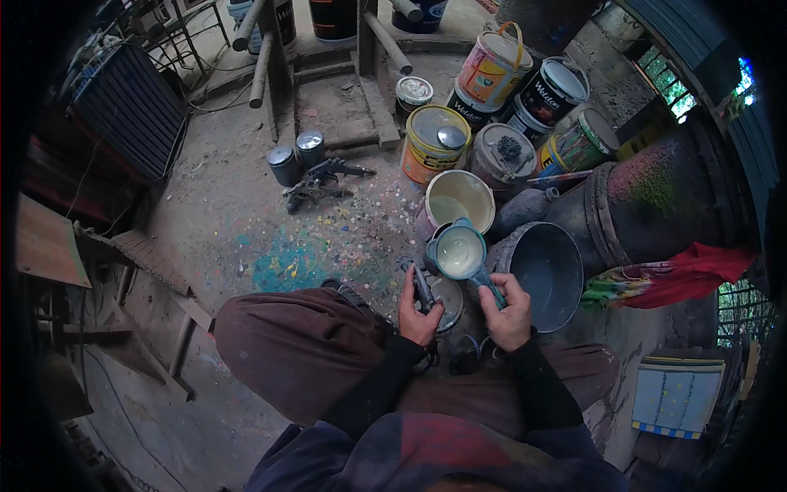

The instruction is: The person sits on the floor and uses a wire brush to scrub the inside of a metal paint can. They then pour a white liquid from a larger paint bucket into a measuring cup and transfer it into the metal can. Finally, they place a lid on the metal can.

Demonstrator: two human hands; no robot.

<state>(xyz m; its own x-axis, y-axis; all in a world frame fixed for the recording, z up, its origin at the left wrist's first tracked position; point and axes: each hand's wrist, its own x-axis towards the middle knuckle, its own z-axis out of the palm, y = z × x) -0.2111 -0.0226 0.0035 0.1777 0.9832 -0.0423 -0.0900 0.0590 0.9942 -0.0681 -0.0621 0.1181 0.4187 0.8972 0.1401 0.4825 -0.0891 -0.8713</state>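
My right hand (508, 312) is closed round the handle of a green strainer (461, 251). Pale, creamy liquid shows inside its round bowl. My left hand (420, 318) grips a dark metal tool (420, 287) that looks like a spray gun, partly covered by the fingers. Below and between the hands is a round container (448, 297) with a pale top, half hidden by the strainer and left hand. Just beyond the strainer stands an open bucket (459, 205) with pale liquid in it. A large dark open tub (545, 275) sits beside my right hand.
Several lidded paint buckets (434, 139) stand ahead to the right. Spray gun parts (328, 180) and two metal cups (284, 166) lie on the paint-spattered floor. A red and green cloth (680, 275) hangs at right. A wooden frame (344, 98) stands at the back.
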